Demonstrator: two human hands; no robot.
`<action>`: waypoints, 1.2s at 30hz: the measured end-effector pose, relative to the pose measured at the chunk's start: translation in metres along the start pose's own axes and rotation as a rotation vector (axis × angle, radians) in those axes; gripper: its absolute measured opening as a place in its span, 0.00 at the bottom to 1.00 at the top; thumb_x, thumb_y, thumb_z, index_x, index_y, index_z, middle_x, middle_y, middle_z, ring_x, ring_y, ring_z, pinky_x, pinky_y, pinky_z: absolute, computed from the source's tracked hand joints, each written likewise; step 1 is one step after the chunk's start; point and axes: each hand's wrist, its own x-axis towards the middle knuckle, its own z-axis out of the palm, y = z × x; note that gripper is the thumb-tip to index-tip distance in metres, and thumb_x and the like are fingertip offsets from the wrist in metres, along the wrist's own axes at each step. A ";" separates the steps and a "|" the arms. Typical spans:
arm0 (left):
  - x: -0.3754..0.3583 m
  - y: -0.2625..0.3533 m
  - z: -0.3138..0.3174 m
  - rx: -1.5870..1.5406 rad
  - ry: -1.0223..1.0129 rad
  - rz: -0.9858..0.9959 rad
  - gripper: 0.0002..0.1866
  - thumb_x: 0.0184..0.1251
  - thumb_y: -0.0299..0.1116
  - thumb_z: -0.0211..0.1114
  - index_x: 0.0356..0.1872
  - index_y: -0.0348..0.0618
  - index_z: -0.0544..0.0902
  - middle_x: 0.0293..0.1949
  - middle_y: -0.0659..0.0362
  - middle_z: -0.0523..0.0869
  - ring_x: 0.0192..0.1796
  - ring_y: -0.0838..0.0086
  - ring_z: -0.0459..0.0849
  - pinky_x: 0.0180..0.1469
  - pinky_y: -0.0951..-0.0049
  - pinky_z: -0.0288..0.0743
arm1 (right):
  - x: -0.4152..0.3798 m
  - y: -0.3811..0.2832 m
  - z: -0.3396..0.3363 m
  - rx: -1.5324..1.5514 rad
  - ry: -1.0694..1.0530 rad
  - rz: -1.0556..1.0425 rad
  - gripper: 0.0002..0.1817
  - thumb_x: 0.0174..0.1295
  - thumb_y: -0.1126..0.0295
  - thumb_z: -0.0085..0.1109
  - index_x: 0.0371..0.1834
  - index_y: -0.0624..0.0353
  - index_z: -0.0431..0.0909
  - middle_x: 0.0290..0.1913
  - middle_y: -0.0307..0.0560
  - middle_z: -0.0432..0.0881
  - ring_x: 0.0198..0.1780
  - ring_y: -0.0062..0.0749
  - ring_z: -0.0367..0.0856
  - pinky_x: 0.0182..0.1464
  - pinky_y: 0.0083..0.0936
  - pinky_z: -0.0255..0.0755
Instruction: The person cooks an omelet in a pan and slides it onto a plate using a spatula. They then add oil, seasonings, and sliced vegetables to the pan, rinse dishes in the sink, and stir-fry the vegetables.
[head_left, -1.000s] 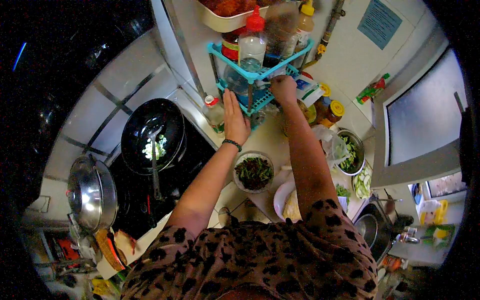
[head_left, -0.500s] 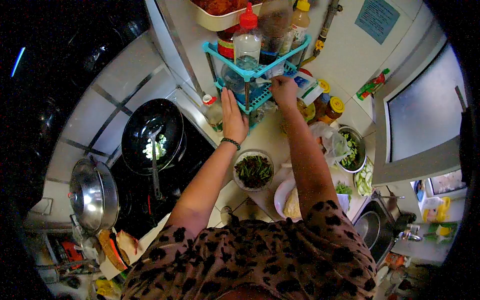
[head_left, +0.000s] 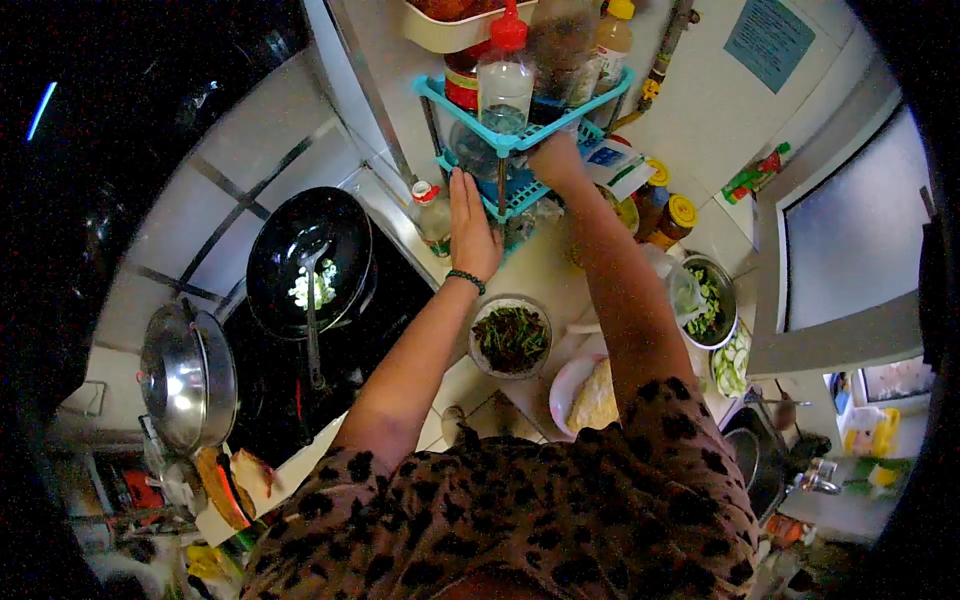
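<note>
My left hand [head_left: 473, 232] has its fingers stretched out together, up against the left side of the turquoise two-tier rack [head_left: 514, 207]. A dark beaded bracelet is on that wrist. Between the rack's two tiers, my right hand [head_left: 556, 160] reaches in from the right. Its fingers are hidden behind the upper tier, so what they hold does not show. On the upper tier stands a clear squeeze bottle [head_left: 504, 85] with a red cap. Just left of my left hand is a clear bottle [head_left: 431, 215] with a red and white cap.
A black wok [head_left: 308, 255] with a spatula and pale chopped food sits on the stove. Beside it is a lidded steel pan [head_left: 175, 375]. A plate of cooked greens [head_left: 511, 340] lies before me. Jars [head_left: 678, 217], a bowl of chopped greens [head_left: 708, 300] and an open window [head_left: 850, 220] are right.
My right hand has gone deeper into the rack, and its fingers and the thin white piece near them are now out of sight. My left hand stays against the rack.
</note>
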 end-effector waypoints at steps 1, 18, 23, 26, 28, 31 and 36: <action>0.000 0.000 0.000 0.009 -0.011 -0.009 0.48 0.39 0.13 0.57 0.68 0.34 0.46 0.70 0.42 0.45 0.71 0.50 0.47 0.70 0.64 0.49 | -0.012 -0.011 -0.018 0.093 0.060 0.099 0.13 0.50 0.66 0.52 0.33 0.62 0.80 0.37 0.61 0.81 0.40 0.57 0.79 0.43 0.45 0.75; 0.000 0.003 0.001 0.009 -0.020 0.000 0.47 0.40 0.13 0.59 0.67 0.31 0.47 0.69 0.41 0.46 0.71 0.48 0.49 0.70 0.65 0.48 | -0.066 -0.013 -0.031 0.706 0.386 0.543 0.12 0.53 0.65 0.57 0.28 0.66 0.82 0.21 0.51 0.82 0.23 0.35 0.81 0.32 0.32 0.74; 0.000 0.000 0.004 0.036 -0.004 0.003 0.47 0.40 0.14 0.60 0.67 0.31 0.48 0.69 0.40 0.46 0.70 0.48 0.49 0.70 0.63 0.47 | -0.108 -0.039 -0.066 0.998 0.301 0.574 0.11 0.59 0.67 0.54 0.33 0.65 0.81 0.20 0.37 0.75 0.19 0.18 0.68 0.22 0.17 0.59; 0.001 0.005 -0.003 0.069 -0.047 -0.013 0.46 0.41 0.14 0.60 0.67 0.31 0.50 0.69 0.41 0.46 0.71 0.48 0.48 0.70 0.62 0.47 | -0.128 -0.057 -0.084 1.008 0.250 0.463 0.10 0.59 0.68 0.54 0.32 0.65 0.81 0.19 0.35 0.74 0.18 0.15 0.65 0.21 0.15 0.57; -0.006 0.001 -0.001 0.087 -0.016 0.004 0.44 0.42 0.15 0.60 0.67 0.32 0.51 0.69 0.40 0.45 0.71 0.47 0.47 0.70 0.60 0.47 | -0.134 -0.078 -0.099 1.031 0.199 0.471 0.11 0.59 0.68 0.54 0.32 0.65 0.81 0.18 0.34 0.73 0.18 0.15 0.64 0.20 0.15 0.55; -0.027 0.011 -0.011 0.067 -0.012 0.045 0.39 0.45 0.16 0.58 0.64 0.33 0.57 0.70 0.41 0.45 0.71 0.45 0.45 0.70 0.56 0.46 | -0.135 -0.106 -0.107 1.111 0.104 0.457 0.11 0.61 0.67 0.54 0.33 0.65 0.81 0.18 0.34 0.73 0.18 0.14 0.65 0.21 0.14 0.56; -0.103 0.034 -0.060 -0.112 -0.156 0.022 0.28 0.49 0.15 0.54 0.57 0.33 0.65 0.68 0.41 0.49 0.70 0.44 0.48 0.69 0.57 0.50 | -0.122 -0.159 -0.102 1.273 0.012 0.399 0.11 0.62 0.67 0.54 0.34 0.64 0.81 0.19 0.33 0.73 0.18 0.13 0.65 0.20 0.14 0.56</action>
